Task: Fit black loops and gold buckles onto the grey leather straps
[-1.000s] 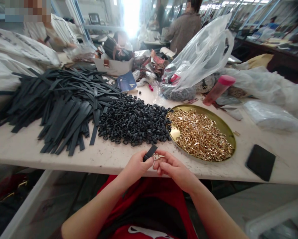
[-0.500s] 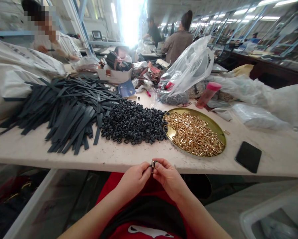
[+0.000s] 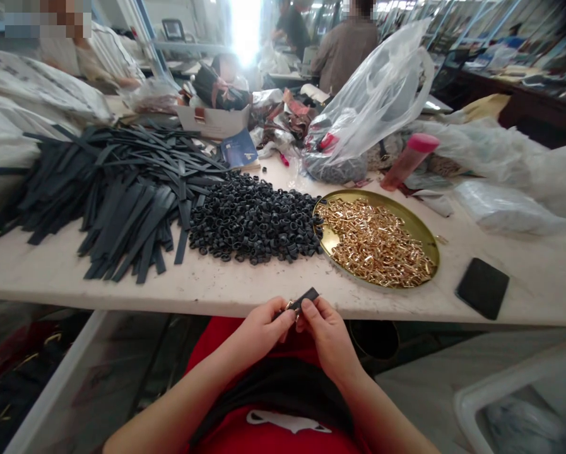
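1. Strap pile (image 3: 117, 195): dark flat strips heaped on the desk (image 3: 216, 290) at 10 o'clock from my hands; untouched.
2. Loop pile (image 3: 254, 221): small black rings at 12 o'clock, unchanged.
3. My left hand (image 3: 264, 328) is closed, thumb and fingers pinching the near end of a short black strap piece (image 3: 306, 297) just at the desk's front edge.
4. Change noted: half a second ago only a small metal part showed between my fingertips; now the strap's dark end sticks out toward 1 o'clock, as it did a second ago. I judge the piece is being turned or worked through the fitting.
5. My right hand (image 3: 327, 334) is closed, fingertips on the same piece, touching the left.
6. Gold buckle (image 3: 289, 305): only a glint between the fingers; its shape and whether it sits on the strap cannot be made out.
7. Brass tray (image 3: 418, 230) of gold fittings at 1 o'clock; black phone (image 3: 482, 287) at 3 o'clock.
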{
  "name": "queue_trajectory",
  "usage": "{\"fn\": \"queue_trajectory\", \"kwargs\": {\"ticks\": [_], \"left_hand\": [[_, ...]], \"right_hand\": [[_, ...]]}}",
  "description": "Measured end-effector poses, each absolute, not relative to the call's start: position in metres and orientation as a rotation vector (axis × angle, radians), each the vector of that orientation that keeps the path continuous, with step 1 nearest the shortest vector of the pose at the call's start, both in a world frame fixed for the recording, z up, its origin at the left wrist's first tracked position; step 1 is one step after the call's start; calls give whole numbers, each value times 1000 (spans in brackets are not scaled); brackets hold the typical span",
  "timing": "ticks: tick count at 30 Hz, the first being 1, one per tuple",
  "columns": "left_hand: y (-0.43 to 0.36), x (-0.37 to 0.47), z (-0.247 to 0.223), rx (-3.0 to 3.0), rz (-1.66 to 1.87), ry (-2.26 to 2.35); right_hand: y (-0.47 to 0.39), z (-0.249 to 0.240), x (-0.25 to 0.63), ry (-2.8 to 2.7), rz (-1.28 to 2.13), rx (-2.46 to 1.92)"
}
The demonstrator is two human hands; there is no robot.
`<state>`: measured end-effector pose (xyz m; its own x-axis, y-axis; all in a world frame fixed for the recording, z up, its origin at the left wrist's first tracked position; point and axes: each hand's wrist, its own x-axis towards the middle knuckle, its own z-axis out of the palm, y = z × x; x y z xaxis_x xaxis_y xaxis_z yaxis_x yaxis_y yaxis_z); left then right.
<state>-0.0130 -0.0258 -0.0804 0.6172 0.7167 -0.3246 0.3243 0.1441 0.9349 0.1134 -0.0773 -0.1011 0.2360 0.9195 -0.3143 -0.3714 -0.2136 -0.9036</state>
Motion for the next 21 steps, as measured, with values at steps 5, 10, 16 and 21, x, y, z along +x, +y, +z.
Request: {"fn": "queue_trajectory", "kwargs": {"ticks": [5, 10, 16, 21], "left_hand": [[-21, -11, -89, 1254, 287, 978], [-23, -8, -93, 1456, 375, 1130], [-24, -10, -87, 1608, 347, 1106], [-28, -9, -84, 1576, 317, 1133]], "right_hand": [[-69, -101, 115, -590, 1421, -1281], [-71, -100, 118, -1081, 875, -1597], [-67, -99, 127, -853, 1428, -1443], [-74, -97, 127, -1153, 988, -1615]]}}
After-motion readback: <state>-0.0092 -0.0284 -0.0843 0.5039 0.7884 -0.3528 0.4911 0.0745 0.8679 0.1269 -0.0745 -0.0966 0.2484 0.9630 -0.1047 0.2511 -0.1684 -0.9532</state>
